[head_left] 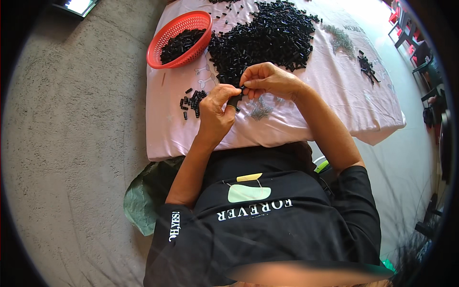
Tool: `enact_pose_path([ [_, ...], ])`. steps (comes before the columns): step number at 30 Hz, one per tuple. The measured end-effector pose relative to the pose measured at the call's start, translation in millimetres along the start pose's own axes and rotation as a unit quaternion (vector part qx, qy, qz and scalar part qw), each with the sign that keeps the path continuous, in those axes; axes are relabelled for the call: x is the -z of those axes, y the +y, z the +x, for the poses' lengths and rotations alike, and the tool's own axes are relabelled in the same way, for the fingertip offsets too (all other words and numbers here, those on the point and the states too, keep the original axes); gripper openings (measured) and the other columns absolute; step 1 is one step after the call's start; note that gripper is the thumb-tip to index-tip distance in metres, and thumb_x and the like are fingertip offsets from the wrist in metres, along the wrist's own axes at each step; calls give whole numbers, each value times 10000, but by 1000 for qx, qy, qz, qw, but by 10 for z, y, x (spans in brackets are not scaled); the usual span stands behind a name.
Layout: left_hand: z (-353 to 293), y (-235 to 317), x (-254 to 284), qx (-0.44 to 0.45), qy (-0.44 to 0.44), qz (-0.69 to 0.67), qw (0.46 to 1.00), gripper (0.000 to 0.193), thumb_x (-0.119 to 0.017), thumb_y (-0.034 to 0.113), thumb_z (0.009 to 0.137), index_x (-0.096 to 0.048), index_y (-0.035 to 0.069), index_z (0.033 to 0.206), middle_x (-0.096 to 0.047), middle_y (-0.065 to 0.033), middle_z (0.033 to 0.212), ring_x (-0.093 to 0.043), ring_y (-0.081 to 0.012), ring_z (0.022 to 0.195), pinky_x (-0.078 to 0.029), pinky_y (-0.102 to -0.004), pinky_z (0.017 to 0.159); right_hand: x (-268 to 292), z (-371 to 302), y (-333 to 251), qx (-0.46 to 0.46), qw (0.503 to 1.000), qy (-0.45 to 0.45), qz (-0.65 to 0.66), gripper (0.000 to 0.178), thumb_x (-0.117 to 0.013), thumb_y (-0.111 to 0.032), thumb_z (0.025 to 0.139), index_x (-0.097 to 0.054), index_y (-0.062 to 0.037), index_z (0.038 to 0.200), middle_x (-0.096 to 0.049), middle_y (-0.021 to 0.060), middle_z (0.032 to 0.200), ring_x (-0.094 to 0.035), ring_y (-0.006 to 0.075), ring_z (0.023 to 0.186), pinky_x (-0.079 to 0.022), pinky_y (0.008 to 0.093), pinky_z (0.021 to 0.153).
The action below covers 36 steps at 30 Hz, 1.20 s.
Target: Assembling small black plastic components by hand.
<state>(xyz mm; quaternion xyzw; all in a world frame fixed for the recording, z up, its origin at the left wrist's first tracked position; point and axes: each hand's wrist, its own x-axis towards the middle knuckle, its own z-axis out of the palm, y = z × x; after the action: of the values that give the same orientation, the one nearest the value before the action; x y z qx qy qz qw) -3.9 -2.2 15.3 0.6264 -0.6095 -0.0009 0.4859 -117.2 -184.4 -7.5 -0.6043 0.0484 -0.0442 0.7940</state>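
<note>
Centre frame, I see the left hand [216, 113] clamped on a black piece [234, 101], slanting up-right toward the right hand [273, 82], fingers [250, 84] pinched together there.

Pink cloth-covered table [177, 138], red perforated basket [191, 57], large heap of black pieces [272, 36], smaller black piles [193, 103], silvery bits [340, 39]

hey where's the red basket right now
In the head view, the basket sits at the upper left of the cloth, just left of the big black pile.
</note>
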Motion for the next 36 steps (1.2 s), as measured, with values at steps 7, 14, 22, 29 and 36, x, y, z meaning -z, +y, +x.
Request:
enact_pose_path([
  [7,1,-21,-22,14,4,-16,1000,307,-564,-124,719,-681,26,960,-679,-116,931,-687,-232,811,-544,-301,718,16,-4,17,12,1000,3,9,104,-601,-88,963,-631,-11,1026,-688,52,878,-660,87,741,-551,223,704],
  [14,-11,-27,-5,14,16,-33,999,341,-521,-129,693,-684,7,960,-683,-120,935,-692,-226,820,-548,-300,744,1,7,17,25,1000,-5,13,104,-608,-82,958,-637,-4,1019,-683,50,872,-664,90,745,-553,225,707],
  [22,7,-6,-17,2,13,-16,1000,293,-556,-122,709,-683,6,940,-683,-109,920,-685,-209,792,-544,-302,720,-33,0,11,58,998,-6,-6,107,-609,-72,954,-643,4,1022,-678,43,862,-663,94,747,-550,230,710],
  [29,13,-18,-12,74,0,-49,996,316,-664,-65,744,-659,21,1048,-661,-99,871,-660,-195,783,-533,-308,744,-41,2,17,52,998,-24,5,111,-605,-80,959,-640,0,1027,-666,31,865,-643,82,749,-534,224,713],
  [36,62,15,50,40,-43,13,998,390,-653,-50,736,-628,13,1120,-647,-123,923,-664,-231,820,-542,-337,755,-21,21,38,56,998,-39,-2,174,-613,-92,953,-574,-15,1104,-643,17,873,-618,76,746,-511,219,701],
])
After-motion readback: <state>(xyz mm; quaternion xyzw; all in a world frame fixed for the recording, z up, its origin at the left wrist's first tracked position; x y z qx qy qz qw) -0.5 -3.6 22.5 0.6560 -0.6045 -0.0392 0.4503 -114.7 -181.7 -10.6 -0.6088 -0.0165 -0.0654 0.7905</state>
